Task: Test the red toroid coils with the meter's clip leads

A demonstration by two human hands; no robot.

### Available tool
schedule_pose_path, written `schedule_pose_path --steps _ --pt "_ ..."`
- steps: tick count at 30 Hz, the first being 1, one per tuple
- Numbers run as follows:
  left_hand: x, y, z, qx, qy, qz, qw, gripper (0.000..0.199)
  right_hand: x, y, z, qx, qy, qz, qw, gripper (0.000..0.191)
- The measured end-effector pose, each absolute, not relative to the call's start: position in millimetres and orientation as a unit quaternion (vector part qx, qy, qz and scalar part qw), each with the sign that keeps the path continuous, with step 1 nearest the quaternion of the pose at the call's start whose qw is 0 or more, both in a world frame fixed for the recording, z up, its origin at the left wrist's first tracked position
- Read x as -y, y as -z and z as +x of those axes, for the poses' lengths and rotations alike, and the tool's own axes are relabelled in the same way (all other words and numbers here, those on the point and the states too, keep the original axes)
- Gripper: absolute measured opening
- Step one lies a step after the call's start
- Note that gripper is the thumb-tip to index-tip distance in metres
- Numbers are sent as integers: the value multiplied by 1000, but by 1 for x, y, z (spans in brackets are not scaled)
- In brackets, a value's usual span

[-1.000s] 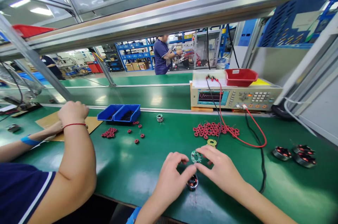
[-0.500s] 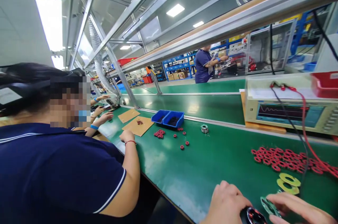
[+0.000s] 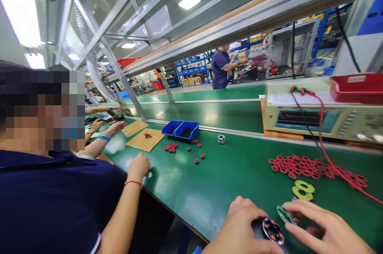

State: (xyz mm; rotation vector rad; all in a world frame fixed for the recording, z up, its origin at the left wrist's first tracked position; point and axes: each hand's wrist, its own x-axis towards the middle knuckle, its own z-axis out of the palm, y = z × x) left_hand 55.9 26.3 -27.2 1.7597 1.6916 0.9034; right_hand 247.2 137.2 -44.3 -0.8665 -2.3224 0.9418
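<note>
At the lower edge, my left hand [image 3: 242, 226] is closed around a round black part [image 3: 273, 231] with copper-red coils inside its ring. Just right of it, my right hand [image 3: 323, 222] pinches a thin green ring [image 3: 285, 215] between thumb and fingertips. The green ring is tilted and apart from the black part. Two yellow-green flat rings [image 3: 303, 186] overlap on the green tabletop [image 3: 191, 194] beyond my right hand. Behind them lies a spread of red rings [image 3: 299, 166].
An instrument with a screen [image 3: 308, 120] and a red tray [image 3: 356, 88] stands at the right. Blue bins [image 3: 187, 130], brown sheets [image 3: 145, 140] and a small coil [image 3: 221, 139] lie farther back. Another person's forearm [image 3: 128, 194] reaches over the table at left.
The view has shifted right, and more of both my hands shows. The neighbouring person's hand has moved off the brown sheet's edge toward the front of the table.
</note>
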Motion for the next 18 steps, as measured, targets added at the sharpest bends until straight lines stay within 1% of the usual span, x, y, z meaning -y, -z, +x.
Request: schedule_pose_path --steps 2,6,10,18 --pt "-23 18 60 -631 -337 645 268 42 -134 26 249 850 -363 -323 203 29" --pt "-23 6 66 -643 -323 642 264 41 -130 2 248 826 -390 -353 199 26" --pt "-26 6 69 -649 -306 652 245 37 -131 -2 248 807 -404 -374 214 24" --pt "-27 10 70 -660 -288 659 218 27 -128 -3 245 806 -432 -353 197 18"
